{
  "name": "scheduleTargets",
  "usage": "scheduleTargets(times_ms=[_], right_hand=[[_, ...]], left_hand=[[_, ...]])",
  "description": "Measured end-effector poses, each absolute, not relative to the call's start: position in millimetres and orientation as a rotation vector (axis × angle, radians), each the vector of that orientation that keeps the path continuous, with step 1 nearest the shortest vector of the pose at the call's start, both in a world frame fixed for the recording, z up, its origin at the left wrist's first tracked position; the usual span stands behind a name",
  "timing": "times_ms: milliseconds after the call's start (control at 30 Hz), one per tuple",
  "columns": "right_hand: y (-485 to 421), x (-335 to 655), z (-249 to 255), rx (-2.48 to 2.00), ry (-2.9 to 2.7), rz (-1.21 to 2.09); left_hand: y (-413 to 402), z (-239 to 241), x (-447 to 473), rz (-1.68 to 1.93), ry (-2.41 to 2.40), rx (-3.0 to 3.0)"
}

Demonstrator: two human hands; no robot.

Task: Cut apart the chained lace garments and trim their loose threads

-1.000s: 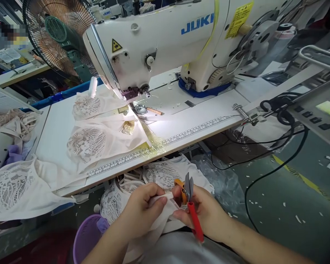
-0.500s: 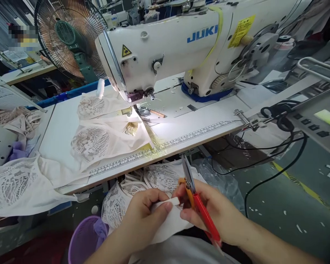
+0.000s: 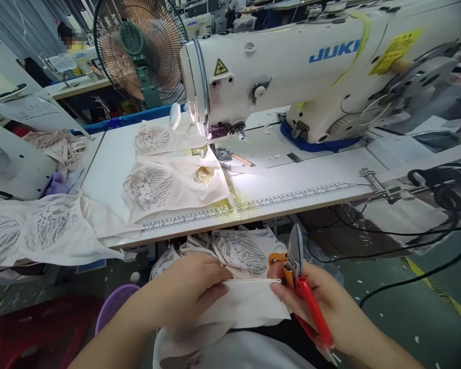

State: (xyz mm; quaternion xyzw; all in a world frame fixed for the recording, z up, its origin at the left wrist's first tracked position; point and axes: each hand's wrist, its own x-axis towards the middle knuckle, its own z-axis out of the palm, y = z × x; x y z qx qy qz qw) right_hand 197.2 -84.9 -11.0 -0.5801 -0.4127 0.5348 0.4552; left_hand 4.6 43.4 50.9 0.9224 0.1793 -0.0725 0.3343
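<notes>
My left hand is closed on the upper edge of a white bra's fabric band, over my lap. My right hand pinches the other end of that edge between thumb and fingers. Scissors with red and orange handles also rest in my right hand, blades pointing up and away from the cloth. A white lace bra cup hangs just beyond my hands, under the table's edge. Part of the scissors' handles is hidden by my fingers.
A JUKI sewing machine stands on the white table, with another lace bra beneath its needle. More bras lie at the left. A fan stands behind. A purple bin and red stool are below.
My hands have moved apart along the fabric edge, which now stretches flat between them. The scissors have shifted right with my right hand. The camera view has turned left.
</notes>
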Motion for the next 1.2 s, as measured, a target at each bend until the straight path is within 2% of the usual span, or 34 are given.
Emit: scheduleTargets(times_ms=[400, 633, 867, 1000, 1200], right_hand=[[-83.6, 203.4, -18.9, -1.489, -1.209, 1.207], [-74.6, 190.3, -15.7, -1.445, -1.059, 1.148], [-58.0, 183.8, -7.5, -1.445, -1.480, 1.039], [-60.5, 184.5, -14.1, -1.397, -1.333, 1.193], [-71.2, 191.9, -22.6, -1.268, -1.166, 1.300]], left_hand=[[58.7, 51.2, 0.8, -0.184, 0.590, 2.295], [59.0, 58.7, 7.7, -0.254, 0.532, 2.313], [59.7, 53.6, 12.2, -0.178, 0.545, 2.249], [62.7, 40.3, 5.2, 0.007, 0.567, 2.107], [54.0, 18.0, 8.1, -0.009, 0.508, 1.717]])
